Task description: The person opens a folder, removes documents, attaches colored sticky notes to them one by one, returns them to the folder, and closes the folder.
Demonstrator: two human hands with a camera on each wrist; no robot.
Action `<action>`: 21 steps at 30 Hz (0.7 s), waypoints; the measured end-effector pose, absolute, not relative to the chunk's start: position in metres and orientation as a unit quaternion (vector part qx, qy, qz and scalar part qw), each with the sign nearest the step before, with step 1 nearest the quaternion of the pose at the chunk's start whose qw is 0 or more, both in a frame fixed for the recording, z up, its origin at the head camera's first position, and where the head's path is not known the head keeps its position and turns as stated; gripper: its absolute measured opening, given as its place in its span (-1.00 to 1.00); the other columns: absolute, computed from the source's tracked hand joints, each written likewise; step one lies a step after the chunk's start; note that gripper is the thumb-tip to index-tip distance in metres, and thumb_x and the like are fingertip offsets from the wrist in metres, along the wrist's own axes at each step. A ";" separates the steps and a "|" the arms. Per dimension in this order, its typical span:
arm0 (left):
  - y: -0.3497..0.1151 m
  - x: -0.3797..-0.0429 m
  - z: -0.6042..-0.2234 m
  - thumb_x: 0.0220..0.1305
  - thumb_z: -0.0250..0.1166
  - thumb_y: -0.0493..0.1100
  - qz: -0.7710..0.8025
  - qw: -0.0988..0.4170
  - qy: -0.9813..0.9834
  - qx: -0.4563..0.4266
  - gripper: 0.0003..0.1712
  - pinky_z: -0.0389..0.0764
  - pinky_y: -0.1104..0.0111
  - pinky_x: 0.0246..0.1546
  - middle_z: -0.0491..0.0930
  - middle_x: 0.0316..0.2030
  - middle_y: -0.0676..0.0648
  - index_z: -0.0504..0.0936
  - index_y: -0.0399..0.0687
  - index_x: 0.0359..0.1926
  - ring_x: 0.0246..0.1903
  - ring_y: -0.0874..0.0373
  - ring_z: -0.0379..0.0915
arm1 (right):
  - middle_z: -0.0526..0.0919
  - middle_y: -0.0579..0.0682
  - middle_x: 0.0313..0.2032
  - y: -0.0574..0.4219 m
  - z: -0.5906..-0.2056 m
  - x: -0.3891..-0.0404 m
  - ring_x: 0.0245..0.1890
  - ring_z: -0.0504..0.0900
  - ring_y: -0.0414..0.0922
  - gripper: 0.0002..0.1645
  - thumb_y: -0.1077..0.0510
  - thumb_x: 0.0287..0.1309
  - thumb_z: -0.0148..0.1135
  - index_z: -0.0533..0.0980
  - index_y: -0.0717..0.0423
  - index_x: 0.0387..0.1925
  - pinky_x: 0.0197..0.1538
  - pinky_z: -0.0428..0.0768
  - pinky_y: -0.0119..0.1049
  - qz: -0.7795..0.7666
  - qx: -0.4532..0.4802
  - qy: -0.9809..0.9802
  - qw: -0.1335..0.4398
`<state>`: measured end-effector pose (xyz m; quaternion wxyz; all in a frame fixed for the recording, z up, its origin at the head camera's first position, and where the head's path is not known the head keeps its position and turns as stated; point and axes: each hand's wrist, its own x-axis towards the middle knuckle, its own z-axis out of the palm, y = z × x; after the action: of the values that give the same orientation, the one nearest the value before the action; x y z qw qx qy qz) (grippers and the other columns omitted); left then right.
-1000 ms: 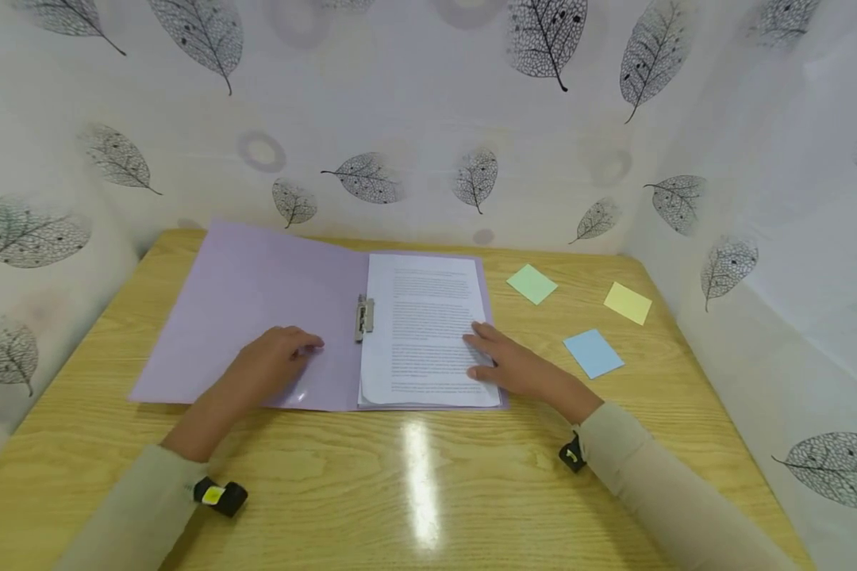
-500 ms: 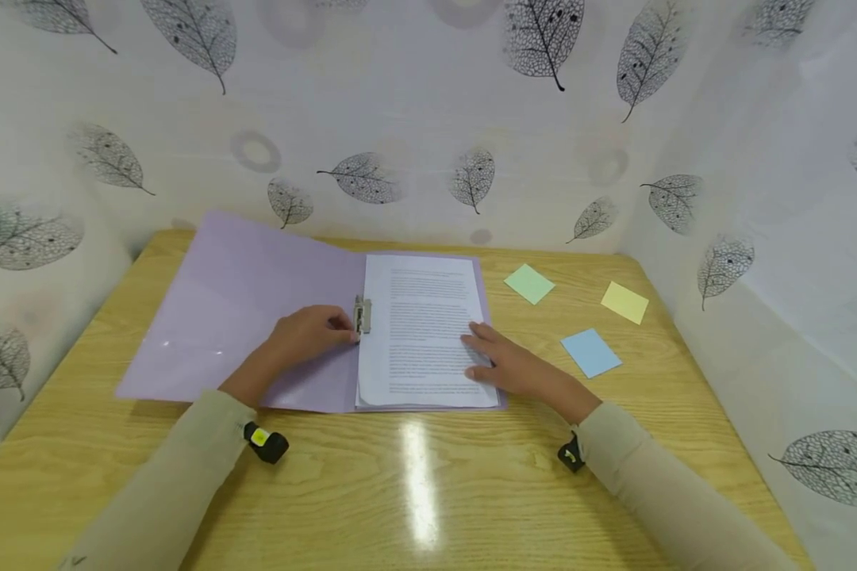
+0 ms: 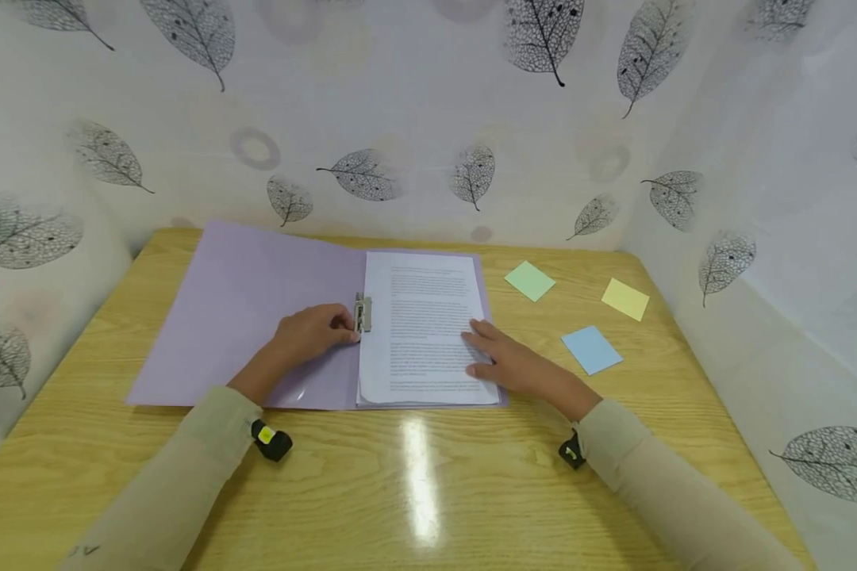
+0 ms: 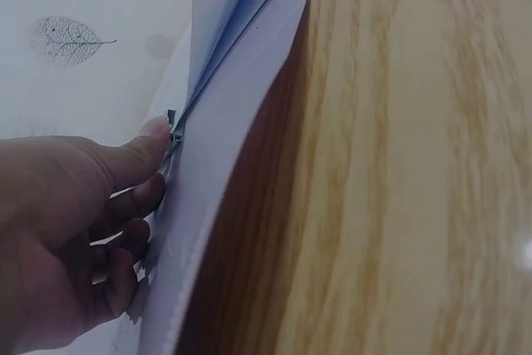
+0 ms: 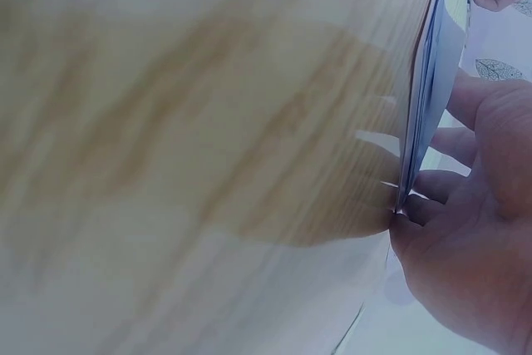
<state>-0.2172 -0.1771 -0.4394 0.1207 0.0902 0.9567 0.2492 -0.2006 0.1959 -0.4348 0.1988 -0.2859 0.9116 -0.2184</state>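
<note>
Right hand (image 3: 510,362), fingers spread on the white printed paper sheets (image 3: 424,329); beyond it, left hand (image 3: 305,331), fingers bent, thumb at the silver metal clip (image 3: 363,313), can't tell if pinching; open lilac folder (image 3: 257,289) beneath, on yellow wooden table (image 3: 336,484).

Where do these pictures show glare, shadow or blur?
Head view: a bright streak of glare on the table, the paper's print too small to read; left wrist view: dark shadow beside the folder's edge; right wrist view: the table's grain looks soft and blurred.

Right grip (image 5: 478,193) touching paper stack (image 5: 432,72); wood-grain table (image 5: 208,122).
</note>
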 end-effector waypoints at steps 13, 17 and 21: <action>-0.171 -0.217 -0.440 0.37 0.29 0.14 0.234 0.131 0.960 0.079 -0.73 0.44 0.10 -0.15 0.65 -0.23 -0.01 0.62 0.07 -0.24 -0.22 0.04 0.49 | -0.18 0.20 0.60 0.197 -0.432 -0.198 0.59 -0.19 0.20 -0.14 -0.08 0.47 0.11 0.03 0.18 0.57 0.55 0.03 0.14 -0.210 -0.290 0.913 0.197; -0.175 -0.218 -0.438 0.37 0.27 0.19 0.266 0.125 0.953 0.072 -0.72 0.44 -0.02 -0.05 0.66 -0.13 -0.01 0.62 0.13 -0.19 -0.10 -0.01 0.52 | -0.19 0.22 0.60 0.197 -0.430 -0.197 0.59 -0.19 0.21 -0.14 -0.06 0.47 0.12 0.03 0.20 0.56 0.54 0.03 0.16 -0.215 -0.286 0.913 0.197; -0.182 -0.219 -0.435 0.39 0.24 0.20 0.303 0.117 0.944 0.065 -0.68 0.42 0.00 -0.07 0.64 -0.11 -0.03 0.62 0.15 -0.05 -0.10 -0.01 0.52 | -0.19 0.23 0.59 0.196 -0.429 -0.197 0.59 -0.20 0.22 -0.14 -0.05 0.47 0.12 0.02 0.21 0.56 0.54 0.02 0.17 -0.218 -0.290 0.911 0.198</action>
<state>-0.2195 -0.1816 -0.4345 0.1168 0.0648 0.9435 0.3032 -0.1965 0.1963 -0.4290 0.1983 -0.2896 0.9106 -0.2181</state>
